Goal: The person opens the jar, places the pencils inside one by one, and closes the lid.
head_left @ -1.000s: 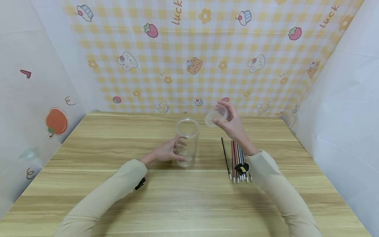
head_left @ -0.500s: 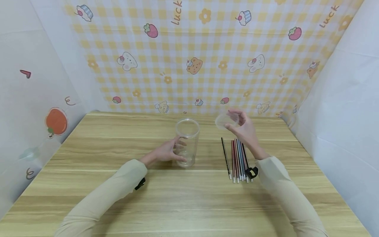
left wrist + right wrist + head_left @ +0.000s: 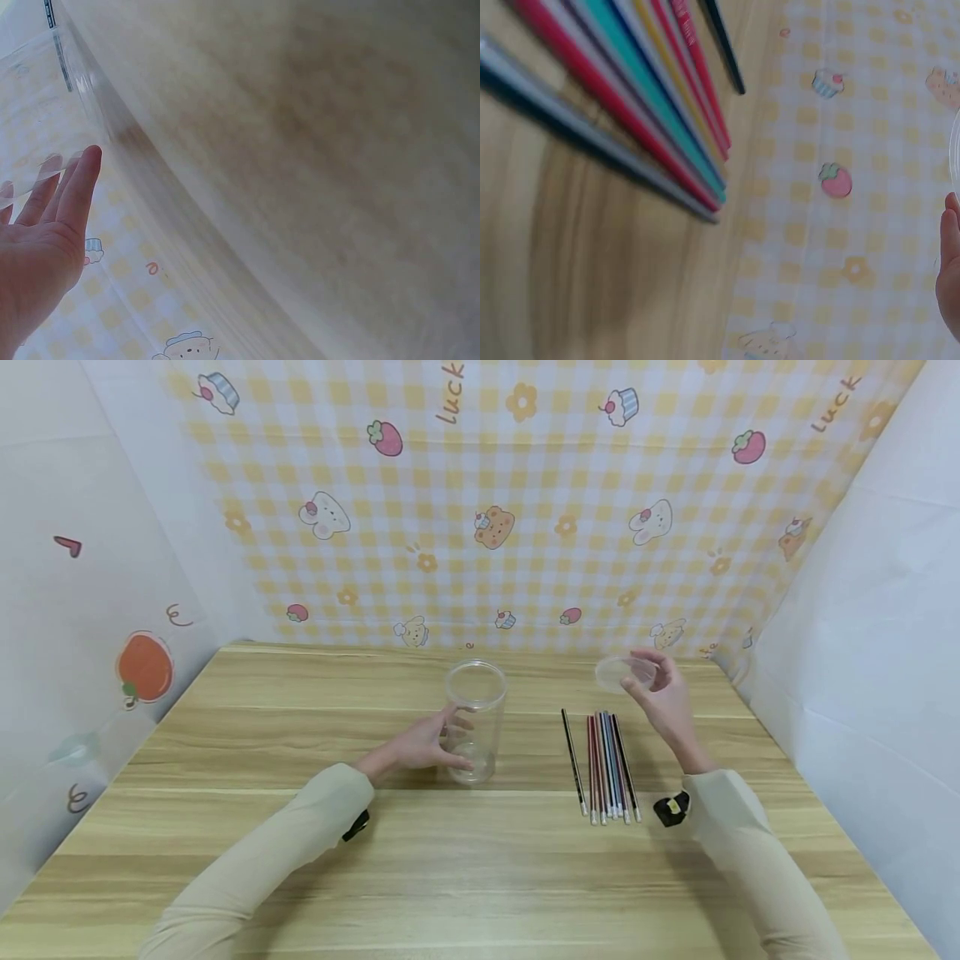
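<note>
A tall, clear plastic jar [image 3: 487,727] stands upright and uncapped on the table. My left hand [image 3: 422,743] holds its lower left side, with the thumb in front and the fingers behind. In the left wrist view, that hand [image 3: 37,255] shows beside the see-through wall. Off to the right, my right hand [image 3: 670,706] pinches a round translucent lid [image 3: 613,672] by its edge, above the back right of the table. The right wrist view catches only part of that hand [image 3: 950,274] and a sliver of the lid's rim.
A row of several pencils [image 3: 609,768] with white eraser ends lies between the jar and my right forearm. One dark pencil [image 3: 573,760] lies slightly apart, to their left. Behind the wooden table [image 3: 465,877] hangs a yellow checked cloth [image 3: 450,585]; white sheets flank both sides.
The right hand has carried the lid rightward and somewhat lower, away from the jar, and the lid now lies flatter. More of the pencils show. The left hand and jar have stayed put.
</note>
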### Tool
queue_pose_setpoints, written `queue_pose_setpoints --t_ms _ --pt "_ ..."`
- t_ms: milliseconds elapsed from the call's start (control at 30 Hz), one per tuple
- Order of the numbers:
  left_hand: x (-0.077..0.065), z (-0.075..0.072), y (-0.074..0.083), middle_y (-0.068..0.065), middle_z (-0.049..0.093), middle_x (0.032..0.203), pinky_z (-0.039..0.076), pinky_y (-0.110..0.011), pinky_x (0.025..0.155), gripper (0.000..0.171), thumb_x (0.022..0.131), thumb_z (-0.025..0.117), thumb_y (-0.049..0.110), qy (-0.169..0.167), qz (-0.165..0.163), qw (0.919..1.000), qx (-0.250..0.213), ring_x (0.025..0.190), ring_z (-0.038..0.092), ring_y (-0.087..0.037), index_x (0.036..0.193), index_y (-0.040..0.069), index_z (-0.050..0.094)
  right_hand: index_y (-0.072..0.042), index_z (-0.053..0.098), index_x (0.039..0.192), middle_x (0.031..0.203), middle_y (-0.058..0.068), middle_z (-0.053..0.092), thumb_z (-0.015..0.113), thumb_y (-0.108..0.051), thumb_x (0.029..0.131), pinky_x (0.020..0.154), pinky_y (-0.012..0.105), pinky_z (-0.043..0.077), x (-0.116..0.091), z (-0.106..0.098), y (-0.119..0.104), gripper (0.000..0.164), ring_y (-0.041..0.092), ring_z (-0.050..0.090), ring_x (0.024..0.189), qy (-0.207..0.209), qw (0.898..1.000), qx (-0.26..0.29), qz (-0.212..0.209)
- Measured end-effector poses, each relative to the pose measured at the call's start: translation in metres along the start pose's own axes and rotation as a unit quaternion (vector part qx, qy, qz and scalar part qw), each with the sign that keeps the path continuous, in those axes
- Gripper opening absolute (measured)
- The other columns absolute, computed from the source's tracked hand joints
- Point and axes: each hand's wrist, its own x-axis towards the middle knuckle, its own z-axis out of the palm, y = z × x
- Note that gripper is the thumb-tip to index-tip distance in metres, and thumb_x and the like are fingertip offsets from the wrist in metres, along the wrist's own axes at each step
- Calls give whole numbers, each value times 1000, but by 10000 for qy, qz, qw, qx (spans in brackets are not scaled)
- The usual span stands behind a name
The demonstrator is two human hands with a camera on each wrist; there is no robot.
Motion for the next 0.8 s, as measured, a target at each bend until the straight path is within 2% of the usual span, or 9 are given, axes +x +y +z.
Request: queue_pose_setpoints --t_ms 167,300,433,500,567,700,733,800 --pt "0 0 1 -18 45 124 36 -48 90 76 70 75 16 1 -17 10000 -19 112 43 -35 129 18 27 5 46 118 112 15 51 61 0 80 70 13 44 -5 -20 11 41 15 50 96 301 9988 -316 202" --pt "-1 0 1 -18 45 124 36 -48 91 76 70 75 16 6 -35 10000 -12 112 42 -35 129 18 27 7 45 119 112 19 50 61 -7 82 64 12 43 -11 -31 7 43 9 51 89 361 9933 -991 472" --pt "0 0 1 -16 45 124 36 -48 91 75 70 75 17 23 -51 10000 28 112 42 -35 128 19 28 8 44 119 115 22 47 61 -16 83 64 12 41 -17 -41 2 47 19 51 93 278 9815 -1713 811" --pt "0 0 0 -15 46 123 36 -48 91 75 70 75 18 32 -50 10000 73 112 43 -34 128 19 28 6 44 119 118 22 46 62 -19 83 74 17 42 -18 -48 6 48 29 49 101 234 9768 -1899 964" --pt "0 0 0 -15 46 123 36 -48 91 75 70 76 18 32 -43 9999 85 112 43 -34 128 19 28 4 45 120 120 22 46 62 -23 83 83 27 41 -19 -57 16 49 37 44 107 174 9728 -2062 1038" --pt "0 0 0 -16 46 123 36 -48 91 75 70 75 18 25 -15 10000 65 112 43 -34 129 19 28 3 45 122 121 24 45 62 -30 82 90 47 34 -21 -72 36 54 37 42 108 62 9659 -2350 1082" --pt "0 0 0 -16 46 123 36 -48 90 75 70 75 18 25 -7 10000 59 112 43 -34 129 19 28 3 45 121 120 24 46 62 -31 82 90 49 33 -21 -75 40 55 37 42 107 44 9651 -2398 1051" --pt "0 0 -1 -15 46 123 37 -47 90 75 70 75 18 33 5 10000 82 111 43 -34 129 19 28 1 48 120 118 22 48 64 -32 81 91 43 35 -22 -83 53 53 33 44 106 78 9624 -2510 1039"
